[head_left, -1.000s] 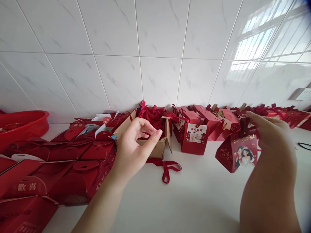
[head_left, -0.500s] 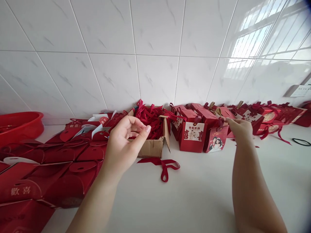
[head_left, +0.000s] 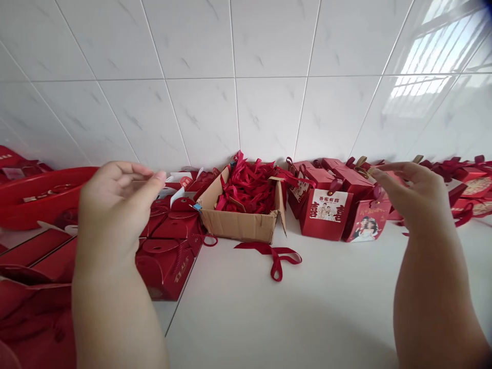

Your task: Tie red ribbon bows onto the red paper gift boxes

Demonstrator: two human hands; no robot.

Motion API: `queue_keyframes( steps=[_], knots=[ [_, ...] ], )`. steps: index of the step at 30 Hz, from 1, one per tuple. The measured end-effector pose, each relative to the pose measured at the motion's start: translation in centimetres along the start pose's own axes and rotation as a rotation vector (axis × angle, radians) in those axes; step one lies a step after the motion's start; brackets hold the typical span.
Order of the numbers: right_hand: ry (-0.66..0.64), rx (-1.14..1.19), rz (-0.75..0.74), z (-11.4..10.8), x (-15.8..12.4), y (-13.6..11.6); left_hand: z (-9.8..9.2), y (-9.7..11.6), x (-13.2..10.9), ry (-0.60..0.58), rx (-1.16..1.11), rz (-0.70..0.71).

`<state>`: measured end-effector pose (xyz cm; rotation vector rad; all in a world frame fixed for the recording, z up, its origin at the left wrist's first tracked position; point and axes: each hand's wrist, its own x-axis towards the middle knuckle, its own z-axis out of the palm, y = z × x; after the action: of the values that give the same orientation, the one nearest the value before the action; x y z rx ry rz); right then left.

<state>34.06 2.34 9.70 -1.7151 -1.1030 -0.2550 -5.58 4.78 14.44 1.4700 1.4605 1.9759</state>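
Filling everything towards 12 o'clock, the white tiled wall (head_left: 269, 41) backs the white counter (head_left: 307, 307); directions here run around the cardboard box at its hub. A close-packed group of red boxes (head_left: 161, 266) spreads from 8 to 9 o'clock, with the red basin (head_left: 38, 179) behind it at 9, more of its rim showing than half a second ago. The cardboard box (head_left: 238, 225) stands heaped with red ribbons (head_left: 251, 184). The left hand (head_left: 111, 220), in front of it before, is now well clear at 9 o'clock, thumb and fingers loosely curled and apart, nothing visible in them. The right hand (head_left: 418, 192) is at 3 o'clock, its fingertips bunched just above the small couple-print box (head_left: 365, 225); whether they touch its ribbon loop, I cannot tell. A second ago that hand held this box up by its ribbon; now it sits upright on the counter at 3 o'clock, just beside the white-labelled box (head_left: 326, 225). Smallest, one loose ribbon (head_left: 257, 248) lies looped on the counter between 4 and 5 o'clock, as it did earlier.
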Motion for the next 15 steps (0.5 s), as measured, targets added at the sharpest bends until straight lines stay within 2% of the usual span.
queue_keyframes(
  steps=[3, 8, 12, 15],
  knots=[
    [-0.061, 0.085, 0.013, 0.1, -1.5, -2.8, -1.2, -2.0, 1.3, -0.088, 0.315, -0.072],
    [-0.164, 0.131, -0.136, 0.6, -2.9, -4.6, -2.0, -6.2, 3.2, -0.495, 0.742, -0.27],
    [-0.187, 0.149, -0.179, 0.5, -3.4, -4.9, -3.3, -8.2, 4.2, -0.803, 0.847, -0.409],
    [-0.192, 0.181, -0.175, 0.2, -3.5, -5.1, -4.7, -8.5, 4.5, -0.925, 0.812, -0.43]
  ],
)
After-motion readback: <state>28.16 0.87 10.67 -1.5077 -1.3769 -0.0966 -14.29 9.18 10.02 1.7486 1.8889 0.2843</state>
